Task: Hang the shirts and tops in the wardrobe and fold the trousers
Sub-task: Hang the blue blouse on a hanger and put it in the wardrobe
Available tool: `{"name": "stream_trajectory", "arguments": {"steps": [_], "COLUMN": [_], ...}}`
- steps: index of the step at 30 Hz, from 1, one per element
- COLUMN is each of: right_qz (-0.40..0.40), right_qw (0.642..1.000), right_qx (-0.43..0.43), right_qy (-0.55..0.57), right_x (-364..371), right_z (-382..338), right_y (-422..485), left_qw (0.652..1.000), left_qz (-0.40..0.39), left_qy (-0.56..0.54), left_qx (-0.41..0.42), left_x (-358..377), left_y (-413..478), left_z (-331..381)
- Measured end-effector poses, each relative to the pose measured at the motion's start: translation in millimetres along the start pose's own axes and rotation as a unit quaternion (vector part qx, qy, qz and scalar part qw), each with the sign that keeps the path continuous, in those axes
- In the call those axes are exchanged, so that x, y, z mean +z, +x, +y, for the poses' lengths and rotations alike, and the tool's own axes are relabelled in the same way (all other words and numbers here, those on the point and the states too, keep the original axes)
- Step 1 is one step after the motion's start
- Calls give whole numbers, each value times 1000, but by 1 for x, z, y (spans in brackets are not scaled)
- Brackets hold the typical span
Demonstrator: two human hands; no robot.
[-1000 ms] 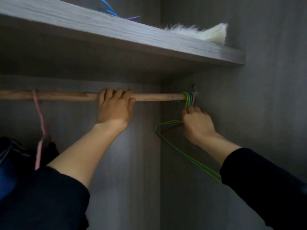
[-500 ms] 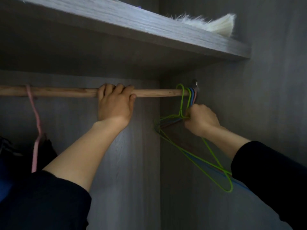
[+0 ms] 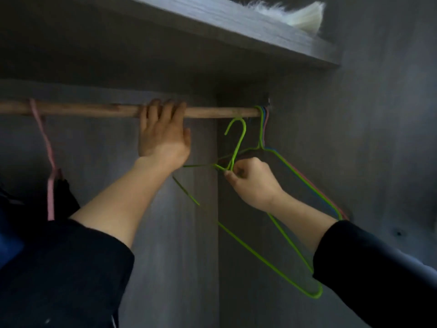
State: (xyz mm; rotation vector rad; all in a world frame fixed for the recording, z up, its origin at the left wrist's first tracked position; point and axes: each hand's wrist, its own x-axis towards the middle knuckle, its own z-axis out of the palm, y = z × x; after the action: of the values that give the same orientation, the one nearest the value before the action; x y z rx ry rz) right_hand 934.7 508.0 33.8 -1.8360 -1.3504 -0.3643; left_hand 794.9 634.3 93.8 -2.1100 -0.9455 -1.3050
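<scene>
**Head view: green hanger off the rail, in the R hand**

Centre of frame: L hand [image 3: 163, 138] reaches up, fingers curled over the top of the wooden rail [image 3: 94, 111] and clamped on it; thumb lies below the rail, towards the right. Black sleeve on the forearm, lower left.

Right of centre: R hand [image 3: 254, 183] pinches the green hanger [image 3: 238, 149] at its neck, fingers curled tight round the wire. Its hook stands upright just under the rail, not touching it. Its frame slants down to lower right and passes behind the R sleeve.

Far right end of the rail, against the wardrobe side wall: a bunch of spare hangers [image 3: 261, 129] (green, blue, pink wire) hooked on, just beside the held one. Their shoulders run down to the right, behind the R forearm.

Left of frame: pink hanger [image 3: 50, 197] hooked on the rail, well apart from the L hand, with a dark garment [image 3: 66, 192] on it. Garment type: cannot tell.

Top of frame: grey shelf [image 3: 236, 27] above the rail. At upper right a white furry item [image 3: 305, 16] lies on it.
</scene>
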Motion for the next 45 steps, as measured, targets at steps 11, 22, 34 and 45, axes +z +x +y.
{"name": "stream_trajectory", "arguments": {"steps": [11, 22, 34, 45], "right_qz": [-75, -201, -70, 39], "right_qw": [996, 951, 905, 788], "right_qx": [0, 177, 413, 615], "right_qy": [38, 154, 72, 8], "right_x": [-114, -321, -467, -551], "right_z": [53, 191, 357, 550], "right_y": [-138, -339, -528, -648], "left_qw": [967, 911, 806, 700], "left_qz": [-80, -81, -306, -457], "left_qy": [-236, -404, -493, -494], "left_qx": [-57, -1, 115, 239], "left_x": [-50, -128, -130, -97], "left_y": [-97, -238, -346, -441], "left_z": [145, 384, 698, 973]}}
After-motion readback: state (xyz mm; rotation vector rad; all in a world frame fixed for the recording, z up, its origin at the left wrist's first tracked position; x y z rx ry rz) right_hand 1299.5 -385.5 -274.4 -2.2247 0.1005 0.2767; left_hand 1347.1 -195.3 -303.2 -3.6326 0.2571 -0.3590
